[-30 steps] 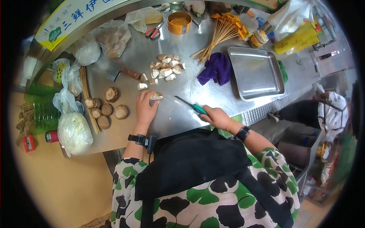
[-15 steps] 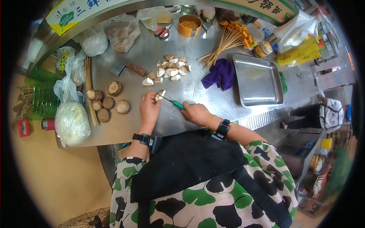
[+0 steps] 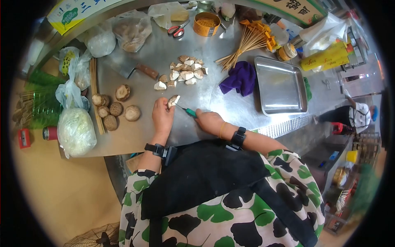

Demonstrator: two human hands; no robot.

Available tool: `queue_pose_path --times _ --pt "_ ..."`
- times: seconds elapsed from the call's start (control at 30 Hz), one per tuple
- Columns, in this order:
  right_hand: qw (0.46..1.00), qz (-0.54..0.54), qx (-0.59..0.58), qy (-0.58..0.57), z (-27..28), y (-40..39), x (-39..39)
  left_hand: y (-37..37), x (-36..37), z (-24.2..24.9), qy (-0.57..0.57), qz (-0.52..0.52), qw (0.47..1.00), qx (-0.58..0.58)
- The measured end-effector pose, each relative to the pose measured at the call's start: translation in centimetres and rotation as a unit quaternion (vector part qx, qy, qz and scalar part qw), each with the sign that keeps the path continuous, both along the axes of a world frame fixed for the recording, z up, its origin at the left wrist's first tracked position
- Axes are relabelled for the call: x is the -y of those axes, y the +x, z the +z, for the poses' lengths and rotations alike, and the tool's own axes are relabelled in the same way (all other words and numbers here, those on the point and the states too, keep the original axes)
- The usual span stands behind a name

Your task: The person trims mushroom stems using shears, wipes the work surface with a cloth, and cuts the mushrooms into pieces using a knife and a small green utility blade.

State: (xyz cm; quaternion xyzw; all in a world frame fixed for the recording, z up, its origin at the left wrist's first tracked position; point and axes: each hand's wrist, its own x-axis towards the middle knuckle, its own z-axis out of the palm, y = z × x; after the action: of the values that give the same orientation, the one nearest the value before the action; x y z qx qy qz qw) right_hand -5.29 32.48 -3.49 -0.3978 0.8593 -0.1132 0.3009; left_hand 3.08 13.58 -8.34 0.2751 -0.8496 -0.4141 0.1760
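My left hand [image 3: 163, 117] pinches a cut mushroom piece [image 3: 173, 101] with a white cut face above the steel counter. In my right hand [image 3: 210, 122] is a small knife with a green handle [image 3: 190, 112], its thin blade pointing at the piece. Just beyond, several cut mushroom chunks [image 3: 187, 75] lie in a cluster. Whole brown mushrooms [image 3: 116, 109] rest to the left of my left hand. Between the cluster and the bags lies a cleaver with a wooden handle [image 3: 147, 71].
An empty metal tray [image 3: 281, 86] and a purple cloth [image 3: 238, 79] lie to the right, with skewers [image 3: 242, 45] behind. Scissors [image 3: 178, 30], a round tin [image 3: 206, 24] and plastic bags [image 3: 132, 32] line the back. A person [image 3: 358, 114] is at far right.
The knife blade has shifted lower against the piece, showing less of its length over it. The person at far right has moved farther right and the view has shifted slightly.
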Motion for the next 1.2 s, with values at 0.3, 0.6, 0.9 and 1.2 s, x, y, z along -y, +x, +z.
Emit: queue_pose_path --times 0.3,0.6,0.9,1.2 --pt "0.999 -0.047 -0.019 0.014 1.0 -1.2 -2.3 -2.9 2.8 0.0 0.104 0.082 0.991 -0.030" --pt "0.994 -0.074 -0.079 -0.025 0.1 -4.2 0.0 -8.5 4.0 -1.6 0.045 0.021 0.998 -0.041" --pt "0.997 -0.039 -0.037 -0.053 0.5 -2.8 -2.2 2.6 6.7 4.7 -0.168 0.067 0.983 -0.036" --pt "0.994 0.052 0.041 -0.082 -0.9 -3.1 -2.0 3.6 15.1 3.2 -0.264 0.126 0.955 0.039"
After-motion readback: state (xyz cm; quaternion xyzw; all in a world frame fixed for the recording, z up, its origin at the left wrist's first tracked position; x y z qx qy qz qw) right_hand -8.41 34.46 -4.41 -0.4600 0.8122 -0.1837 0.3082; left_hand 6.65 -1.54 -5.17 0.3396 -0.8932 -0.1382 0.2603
